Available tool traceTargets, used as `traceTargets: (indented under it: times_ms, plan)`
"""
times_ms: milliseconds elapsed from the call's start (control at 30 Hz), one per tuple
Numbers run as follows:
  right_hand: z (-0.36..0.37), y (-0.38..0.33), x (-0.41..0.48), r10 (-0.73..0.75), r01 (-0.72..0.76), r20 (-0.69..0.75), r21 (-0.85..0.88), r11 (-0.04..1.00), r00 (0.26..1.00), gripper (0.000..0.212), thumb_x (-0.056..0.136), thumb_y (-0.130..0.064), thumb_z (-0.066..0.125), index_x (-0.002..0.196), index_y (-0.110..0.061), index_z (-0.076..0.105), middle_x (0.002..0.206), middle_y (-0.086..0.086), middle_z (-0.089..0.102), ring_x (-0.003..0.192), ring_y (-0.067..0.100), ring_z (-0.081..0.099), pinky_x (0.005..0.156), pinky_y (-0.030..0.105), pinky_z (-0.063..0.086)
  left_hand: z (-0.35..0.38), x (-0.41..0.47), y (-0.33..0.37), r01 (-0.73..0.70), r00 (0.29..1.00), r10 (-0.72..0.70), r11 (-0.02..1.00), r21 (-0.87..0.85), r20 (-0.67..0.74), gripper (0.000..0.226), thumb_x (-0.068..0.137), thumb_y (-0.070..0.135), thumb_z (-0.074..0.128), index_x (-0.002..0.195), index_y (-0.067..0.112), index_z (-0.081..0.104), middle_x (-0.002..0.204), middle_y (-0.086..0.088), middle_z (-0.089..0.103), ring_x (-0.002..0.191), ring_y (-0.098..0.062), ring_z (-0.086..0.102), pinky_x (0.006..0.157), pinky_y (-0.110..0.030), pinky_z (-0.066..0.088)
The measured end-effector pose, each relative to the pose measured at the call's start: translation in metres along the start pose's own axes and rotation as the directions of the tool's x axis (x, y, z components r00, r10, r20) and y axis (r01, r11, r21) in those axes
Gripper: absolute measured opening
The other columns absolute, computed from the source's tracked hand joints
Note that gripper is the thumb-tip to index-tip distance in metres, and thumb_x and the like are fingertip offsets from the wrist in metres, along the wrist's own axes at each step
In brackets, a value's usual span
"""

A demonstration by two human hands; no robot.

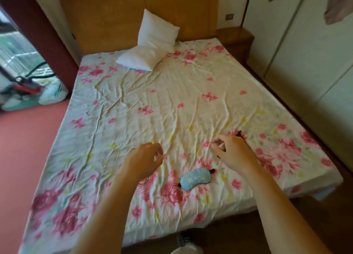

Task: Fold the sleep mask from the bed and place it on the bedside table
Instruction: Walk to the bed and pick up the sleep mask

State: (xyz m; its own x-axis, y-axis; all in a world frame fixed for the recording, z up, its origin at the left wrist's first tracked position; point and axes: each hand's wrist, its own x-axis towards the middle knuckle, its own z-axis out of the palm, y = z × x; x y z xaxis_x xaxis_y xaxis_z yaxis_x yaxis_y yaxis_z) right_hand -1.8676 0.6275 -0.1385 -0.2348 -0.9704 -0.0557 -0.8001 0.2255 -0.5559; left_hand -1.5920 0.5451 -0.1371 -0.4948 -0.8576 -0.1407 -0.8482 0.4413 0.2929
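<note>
A light blue sleep mask [195, 179] with black strap ends lies flat on the flowered bed sheet [133, 104], near the foot of the bed. My left hand [146, 158] hovers above the sheet to the upper left of the mask, fingers loosely curled and holding nothing. My right hand [232, 152] hovers to the upper right of the mask, fingers apart and bent. A thin dark streak shows along its far edge; I cannot tell what it is. Neither hand touches the mask. The wooden bedside table [236, 36] stands at the far right corner by the headboard.
Two white pillows [152, 43] lean at the wooden headboard [107, 22]. Pale wardrobe doors [305, 53] run along the right side, leaving a narrow wooden floor strip. Red floor, bags and a cart [24, 87] lie to the left.
</note>
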Motion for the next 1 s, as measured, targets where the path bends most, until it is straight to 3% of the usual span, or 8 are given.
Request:
traceTargets:
  times_ms: [167, 367, 567, 733, 833, 1000]
  plan:
    - [-0.007, 0.017, 0.039, -0.031, 0.038, 0.052, -0.141, 0.989, 0.998, 0.019, 0.094, -0.035, 0.055, 0.105, -0.025, 0.066, 0.098, -0.006, 0.066, 0.086, 0.013, 0.062, 0.072, 0.034, 0.053, 0.027, 0.045, -0.002, 0.041, 0.999, -0.040, 0.992, -0.121, 0.006, 0.018, 0.096, 0.034, 0.056, 0.109, 0.026, 0.066, 0.109, 0.006, 0.069, 0.096, -0.016, 0.066, 0.080, -0.037, 0.057]
    - [0.016, 0.037, 0.081, -0.045, 0.050, 0.068, -0.077, 0.996, 0.997, 0.021, 0.095, -0.032, 0.054, 0.112, -0.023, 0.063, 0.103, -0.005, 0.064, 0.090, 0.016, 0.062, 0.075, 0.041, 0.055, 0.048, 0.085, -0.004, 0.042, 0.999, -0.040, 0.995, -0.094, 0.026, 0.020, 0.097, 0.035, 0.054, 0.111, 0.026, 0.066, 0.107, 0.008, 0.069, 0.091, -0.014, 0.067, 0.073, -0.029, 0.051]
    - [0.082, 0.081, 0.132, -0.083, 0.090, 0.131, -0.046, 0.995, 0.988, 0.024, 0.096, -0.034, 0.052, 0.112, -0.019, 0.063, 0.101, -0.002, 0.062, 0.085, 0.016, 0.057, 0.070, 0.035, 0.050, 0.118, 0.123, -0.017, 0.163, 0.978, -0.146, 0.981, -0.107, 0.151, 0.021, 0.097, 0.032, 0.055, 0.110, 0.022, 0.066, 0.109, 0.002, 0.070, 0.094, -0.021, 0.068, 0.079, -0.043, 0.058]
    - [0.160, 0.145, 0.161, -0.071, 0.087, 0.243, -0.057, 0.995, 0.967, 0.024, 0.094, -0.030, 0.054, 0.113, -0.017, 0.062, 0.108, 0.004, 0.063, 0.095, 0.024, 0.060, 0.070, 0.033, 0.047, 0.229, 0.149, -0.022, 0.289, 0.892, -0.234, 0.953, -0.088, 0.387, 0.027, 0.094, 0.034, 0.055, 0.117, 0.021, 0.063, 0.118, -0.001, 0.069, 0.099, -0.022, 0.067, 0.076, -0.036, 0.055]
    - [0.209, 0.182, 0.167, -0.041, 0.080, 0.327, -0.106, 0.991, 0.944, 0.024, 0.094, -0.029, 0.054, 0.113, -0.016, 0.062, 0.109, 0.009, 0.064, 0.095, 0.030, 0.062, 0.069, 0.032, 0.042, 0.292, 0.158, -0.030, 0.369, 0.809, -0.287, 0.927, -0.063, 0.513, 0.036, 0.093, 0.037, 0.056, 0.124, 0.018, 0.057, 0.125, -0.005, 0.064, 0.105, -0.025, 0.065, 0.084, -0.039, 0.055]
    - [0.271, 0.228, 0.164, 0.024, 0.063, 0.442, -0.180, 0.982, 0.897, 0.026, 0.092, -0.032, 0.058, 0.112, -0.014, 0.062, 0.112, 0.013, 0.062, 0.105, 0.035, 0.057, 0.088, 0.044, 0.047, 0.367, 0.163, -0.036, 0.448, 0.775, -0.348, 0.892, -0.069, 0.527, 0.060, 0.090, 0.042, 0.066, 0.137, 0.011, 0.045, 0.143, -0.013, 0.047, 0.129, -0.035, 0.048, 0.103, -0.050, 0.046]
